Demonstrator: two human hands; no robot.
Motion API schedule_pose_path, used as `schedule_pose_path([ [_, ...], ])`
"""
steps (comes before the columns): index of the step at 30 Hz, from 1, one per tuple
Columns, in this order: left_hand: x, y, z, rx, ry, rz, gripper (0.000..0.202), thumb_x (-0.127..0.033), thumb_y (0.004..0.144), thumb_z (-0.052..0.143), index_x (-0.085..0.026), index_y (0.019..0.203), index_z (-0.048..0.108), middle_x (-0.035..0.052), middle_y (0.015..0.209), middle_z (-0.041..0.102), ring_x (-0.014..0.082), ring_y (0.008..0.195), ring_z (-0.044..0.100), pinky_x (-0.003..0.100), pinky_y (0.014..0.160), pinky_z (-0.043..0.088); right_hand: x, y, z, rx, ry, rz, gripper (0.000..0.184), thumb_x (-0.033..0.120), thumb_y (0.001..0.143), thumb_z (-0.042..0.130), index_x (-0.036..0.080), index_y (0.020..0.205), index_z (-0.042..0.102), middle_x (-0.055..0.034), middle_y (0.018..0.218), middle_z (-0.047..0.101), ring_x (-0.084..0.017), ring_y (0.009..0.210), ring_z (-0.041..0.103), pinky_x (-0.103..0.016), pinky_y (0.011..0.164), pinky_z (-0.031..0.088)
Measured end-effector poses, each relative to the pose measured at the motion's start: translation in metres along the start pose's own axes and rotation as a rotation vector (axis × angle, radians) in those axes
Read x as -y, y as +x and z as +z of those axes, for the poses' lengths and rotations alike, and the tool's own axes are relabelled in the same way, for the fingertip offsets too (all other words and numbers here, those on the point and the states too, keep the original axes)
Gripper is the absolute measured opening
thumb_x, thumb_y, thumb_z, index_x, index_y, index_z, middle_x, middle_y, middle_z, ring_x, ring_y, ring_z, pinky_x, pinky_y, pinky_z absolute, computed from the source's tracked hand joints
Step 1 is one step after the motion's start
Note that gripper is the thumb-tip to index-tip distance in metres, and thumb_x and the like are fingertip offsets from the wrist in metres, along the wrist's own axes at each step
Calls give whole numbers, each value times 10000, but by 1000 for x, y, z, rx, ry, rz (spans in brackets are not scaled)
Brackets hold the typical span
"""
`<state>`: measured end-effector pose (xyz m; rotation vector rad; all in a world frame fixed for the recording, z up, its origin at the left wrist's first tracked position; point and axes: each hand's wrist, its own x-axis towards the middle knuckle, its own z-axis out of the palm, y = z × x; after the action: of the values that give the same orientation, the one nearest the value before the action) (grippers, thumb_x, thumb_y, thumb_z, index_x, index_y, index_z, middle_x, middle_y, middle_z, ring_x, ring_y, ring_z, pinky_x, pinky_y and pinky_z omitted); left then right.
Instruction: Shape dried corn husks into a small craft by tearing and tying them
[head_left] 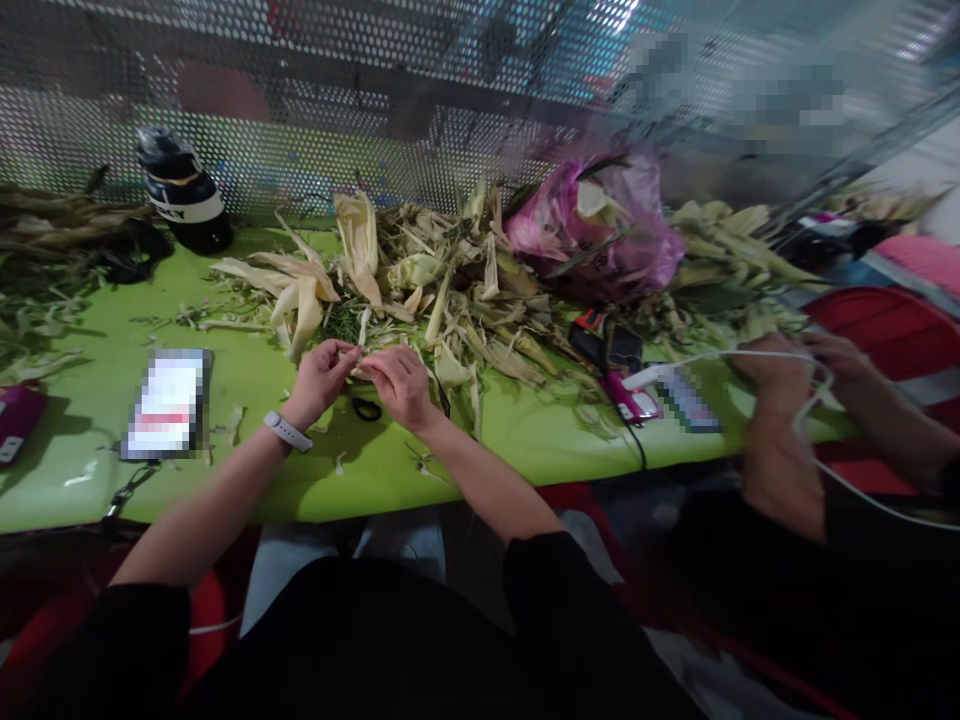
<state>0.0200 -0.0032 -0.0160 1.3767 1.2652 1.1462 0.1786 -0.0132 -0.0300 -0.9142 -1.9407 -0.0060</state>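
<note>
My left hand, a pale band on its wrist, and my right hand meet over the green table, fingertips pinched close together. Whatever lies between the fingertips is too small to make out. Just beyond them a pale strip of corn husk stands up; I cannot tell whether my fingers touch it. A black loop, like a scissor handle, shows below my hands. Dry corn husks and a heap of leaves and shreds spread behind them.
Left of me lie a phone and a dark bottle stands farther back. A pink plastic bag holds husks at the back right. Another person's hands are at the right, near a white cable. A perforated metal panel bounds the table.
</note>
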Motion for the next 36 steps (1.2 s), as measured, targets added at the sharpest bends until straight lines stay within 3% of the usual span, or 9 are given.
schedule_pose_path([
  [5, -6, -6, 4, 52, -95, -43, 325, -484, 774, 687, -173, 839, 616, -14, 608, 592, 110, 492, 515, 229, 466, 451, 2, -1, 1, 66, 82, 127, 314, 415, 995, 413, 228, 978, 665, -79, 856, 703, -201, 844, 659, -359, 817, 530],
  [11, -12, -13, 10, 18, -191, 91, 300, -454, 807, 671, -171, 875, 600, -10, 643, 613, 103, 546, 539, 223, 524, 441, 7, -1, 4, -4, 260, 427, 359, 537, 956, 432, 230, 1028, 603, -53, 857, 711, -176, 735, 699, -306, 669, 558],
  [16, -13, -19, 8, 17, -42, 233, 273, -416, 862, 632, -177, 993, 607, 0, 728, 626, 111, 639, 579, 232, 614, 484, 4, 2, 2, -46, 354, 567, 366, 585, 903, 503, 226, 931, 572, -20, 723, 671, -161, 618, 654, -277, 554, 520],
  [21, -12, -18, 3, 147, -133, 213, 316, -379, 821, 692, -185, 1032, 559, 26, 851, 662, 133, 763, 636, 259, 710, 521, 4, 9, -4, -70, 509, 736, 422, 615, 806, 618, 231, 943, 507, 33, 661, 607, -115, 507, 570, -223, 438, 446],
  [24, -12, -14, 1, 134, -222, 160, 322, -385, 799, 710, -189, 1009, 565, 3, 800, 645, 119, 709, 618, 246, 674, 507, -1, 11, -3, 41, 612, 843, 486, 634, 800, 611, 230, 1045, 493, 62, 607, 567, -99, 418, 491, -220, 384, 392],
  [26, -12, -10, -1, 80, -246, 139, 321, -386, 782, 721, -192, 995, 578, -6, 782, 638, 112, 682, 603, 237, 650, 492, -6, 9, 0, 169, 582, 810, 441, 629, 844, 556, 213, 991, 550, 60, 569, 531, -101, 411, 464, -235, 402, 394],
  [29, -7, -3, -5, -10, -232, 163, 295, -356, 778, 717, -193, 987, 586, -18, 761, 620, 96, 651, 573, 222, 634, 471, -10, 5, 2, 239, 294, 566, 334, 516, 897, 555, 194, 874, 643, 7, 638, 557, -141, 569, 544, -283, 557, 472],
  [32, -2, 3, -9, -67, -113, 216, 256, -314, 789, 689, -185, 990, 598, -24, 738, 594, 91, 628, 538, 209, 605, 444, -6, 2, -2, 194, -63, 311, 221, 385, 914, 576, 207, 900, 707, -86, 926, 630, -230, 939, 594, -395, 848, 494],
  [36, 1, 7, -15, -89, 12, 221, 267, -316, 781, 674, -160, 994, 643, 20, 840, 644, 126, 709, 573, 237, 652, 460, 7, 3, -9, 150, -246, 80, 240, 348, 940, 541, 206, 850, 713, -111, 1278, 567, -278, 1271, 451, -453, 1052, 384],
])
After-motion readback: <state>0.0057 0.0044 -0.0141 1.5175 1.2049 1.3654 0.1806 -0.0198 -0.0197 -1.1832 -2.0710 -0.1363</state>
